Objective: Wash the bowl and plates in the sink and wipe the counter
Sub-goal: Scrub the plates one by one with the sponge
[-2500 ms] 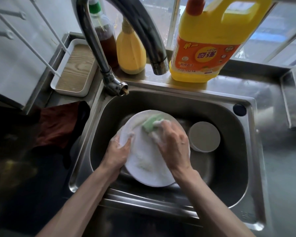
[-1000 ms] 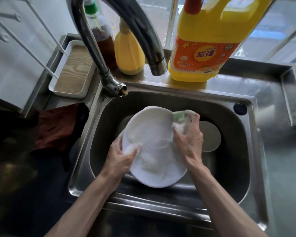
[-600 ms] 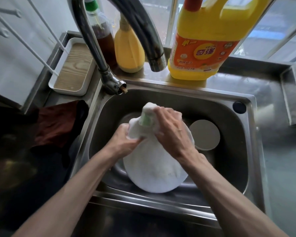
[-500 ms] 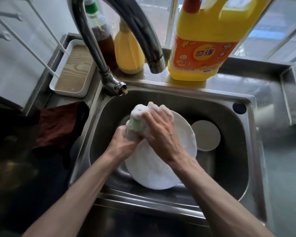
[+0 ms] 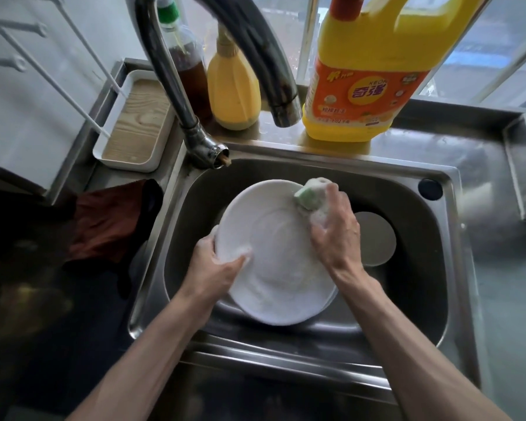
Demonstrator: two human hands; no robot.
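Head view: scrubbing step in hand; left hand [image 5: 213, 273] grips the soapy plate [image 5: 274, 262] by its left rim, tilted inside the sink [image 5: 422, 293]; right hand [image 5: 336, 235] clenches the sponge [image 5: 308, 198] on the far-right rim. Next move probably calls for rinsing beneath the spout [image 5: 283, 112]; the plate's left edge sits near the sink wall; room opens rightward.

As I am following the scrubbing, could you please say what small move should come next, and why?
Probably sweep the sponge down along the right rim of the plate: the right hand holds it at the upper right edge, the left hand grips the left rim, and suds cover the middle.
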